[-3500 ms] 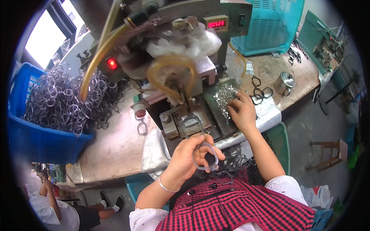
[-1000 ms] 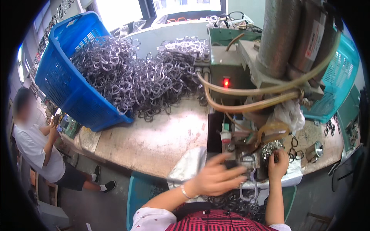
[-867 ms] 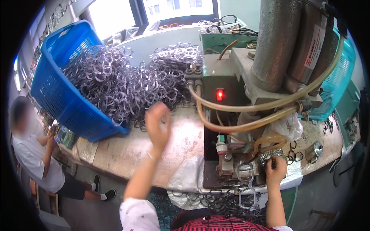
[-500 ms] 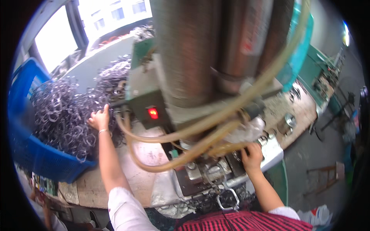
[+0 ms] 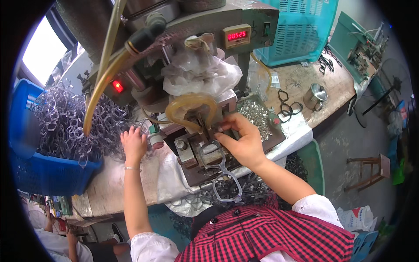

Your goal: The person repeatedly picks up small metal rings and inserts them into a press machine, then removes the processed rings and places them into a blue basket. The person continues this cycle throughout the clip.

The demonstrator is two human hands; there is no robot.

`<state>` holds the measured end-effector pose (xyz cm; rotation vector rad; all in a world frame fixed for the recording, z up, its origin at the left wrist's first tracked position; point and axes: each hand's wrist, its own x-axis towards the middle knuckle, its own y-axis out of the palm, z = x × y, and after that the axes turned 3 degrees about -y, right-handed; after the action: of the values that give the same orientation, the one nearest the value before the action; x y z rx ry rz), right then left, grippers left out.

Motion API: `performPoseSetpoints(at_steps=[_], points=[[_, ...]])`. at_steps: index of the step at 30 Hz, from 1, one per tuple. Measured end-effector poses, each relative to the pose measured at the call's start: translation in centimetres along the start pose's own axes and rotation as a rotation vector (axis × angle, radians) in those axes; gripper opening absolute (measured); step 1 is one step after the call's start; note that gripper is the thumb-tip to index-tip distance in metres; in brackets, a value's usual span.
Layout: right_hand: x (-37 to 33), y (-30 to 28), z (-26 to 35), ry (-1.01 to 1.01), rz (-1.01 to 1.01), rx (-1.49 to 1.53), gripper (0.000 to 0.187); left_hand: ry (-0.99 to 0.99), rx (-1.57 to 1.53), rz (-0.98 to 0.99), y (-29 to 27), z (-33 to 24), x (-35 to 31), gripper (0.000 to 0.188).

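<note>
A clear plastic eyeglass frame (image 5: pixel 223 166) lies at the press's metal fixture (image 5: pixel 187 156). One rim sits on the fixture and the other hangs over its near edge. My right hand (image 5: pixel 244 142) is at the far end of that frame, thumb and fingers bent together beside the press tool; the exact contact is partly hidden. To the left, my left hand (image 5: pixel 134 146) has its fingers apart and holds nothing. It is between a heap of clear frames (image 5: pixel 65 118) and a red-and-green push button (image 5: pixel 156 139) on the press.
The blue basket (image 5: pixel 56 177) stands at the left. Yellowish hoses (image 5: pixel 192 99) and crumpled plastic (image 5: pixel 200 72) hang before the press. Metallic-looking chips (image 5: pixel 255 115) lie right of the tool. Farther right are dark frames (image 5: pixel 284 107), a metal cup (image 5: pixel 315 97) and a teal crate (image 5: pixel 293 37).
The view has shifted, showing the press front more fully. My right hand has moved from the press's right side to the frame at the tool. My left hand has come rightward from the heap toward the button.
</note>
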<state>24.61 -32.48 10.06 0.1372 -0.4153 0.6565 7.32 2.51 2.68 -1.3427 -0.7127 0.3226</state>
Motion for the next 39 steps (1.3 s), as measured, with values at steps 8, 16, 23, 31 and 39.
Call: performPoseSetpoints(at_steps=[8,16,23,31,39], points=[[0.1,1.9,2.4,0.232,0.063,0.326,0.047,-0.467,-1.604,0.034,-7.2,-2.4,-5.3,0.039],[-0.5,-1.4,3.3,0.048,0.167,-0.014,0.036,-0.009,-2.545,1.308,-15.7,-18.5,-13.0,0.044],[-0.8,-7.8,-6.9,-0.147,-0.003,-1.093,0.024,-0.284,-2.464,1.370,-13.2,-22.3,-11.5,0.041],[-1.2,-8.1,-7.6,-0.292,-0.080,-1.002,0.012,-0.276,-2.531,1.381,-12.9,-22.1,-11.7,0.041],[-2.4,-8.5,-6.6,0.174,-0.391,-0.200,0.015,-0.073,-1.666,0.411,-13.4,-14.7,-16.4,0.028]])
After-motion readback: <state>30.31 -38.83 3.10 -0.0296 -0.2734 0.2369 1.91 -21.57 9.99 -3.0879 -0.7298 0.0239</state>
